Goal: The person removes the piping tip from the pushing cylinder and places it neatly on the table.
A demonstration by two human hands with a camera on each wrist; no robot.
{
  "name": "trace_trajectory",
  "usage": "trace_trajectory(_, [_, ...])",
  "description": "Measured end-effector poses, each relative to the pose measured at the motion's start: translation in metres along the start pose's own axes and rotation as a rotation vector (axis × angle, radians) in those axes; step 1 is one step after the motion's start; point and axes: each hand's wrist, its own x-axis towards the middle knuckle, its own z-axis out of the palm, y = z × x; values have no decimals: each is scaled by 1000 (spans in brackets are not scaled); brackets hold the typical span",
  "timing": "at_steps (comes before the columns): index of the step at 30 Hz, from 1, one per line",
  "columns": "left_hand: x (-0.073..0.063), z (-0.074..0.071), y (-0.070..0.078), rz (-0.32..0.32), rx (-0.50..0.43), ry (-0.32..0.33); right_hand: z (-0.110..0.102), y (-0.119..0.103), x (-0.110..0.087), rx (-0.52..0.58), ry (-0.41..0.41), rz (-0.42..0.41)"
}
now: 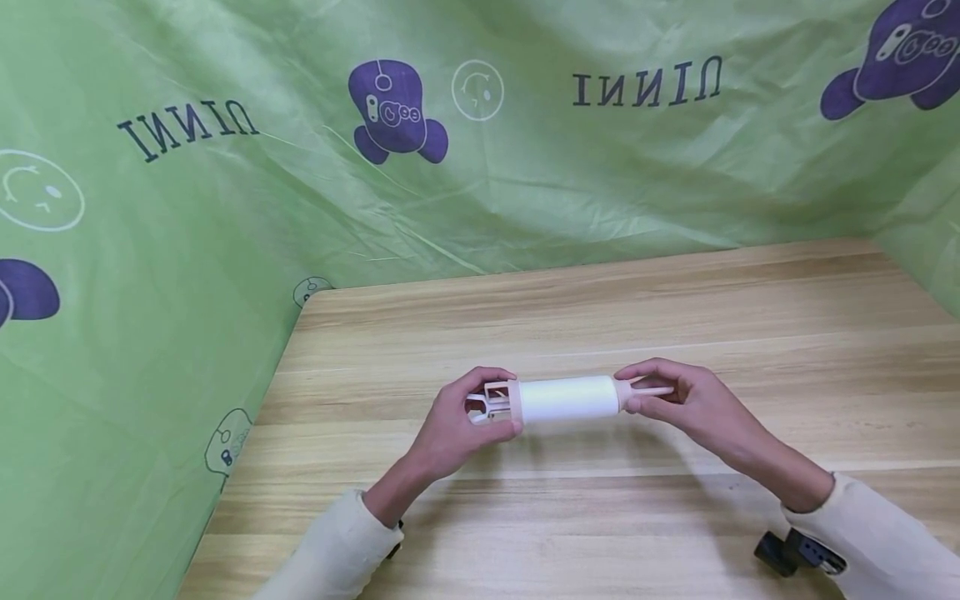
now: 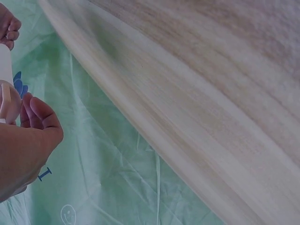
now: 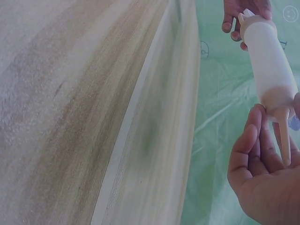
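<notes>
A white cylinder (image 1: 570, 398) with pale pink end pieces is held level above the wooden table, between both hands. At its left end, my left hand (image 1: 447, 427) grips the pink collar, thumb below and fingers above, around an open frame with white prongs. On the opposite end, my right hand (image 1: 708, 410) pinches the pink cap where a thin tapered spout (image 3: 284, 136) sticks out towards the palm. In the left wrist view, the cylinder is mostly cut off by the frame edge.
A light wood-grain table (image 1: 600, 533) lies below the hands. Green cloth (image 1: 517, 183) printed with purple figures and lettering hangs behind it and on the sides. A small black device (image 1: 780, 553) is at the right sleeve.
</notes>
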Motion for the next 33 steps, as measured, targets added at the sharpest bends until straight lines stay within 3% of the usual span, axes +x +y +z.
trace_trajectory(12, [-1,0,-3,11,-7,7,3,2,4,80,-71,-32])
trace_trajectory(22, [-3,1,-3,26,40,21,6,1,5,127,-64,9])
trace_trajectory(33, [-1,3,-4,34,31,33,7,3,4,138,-63,-44])
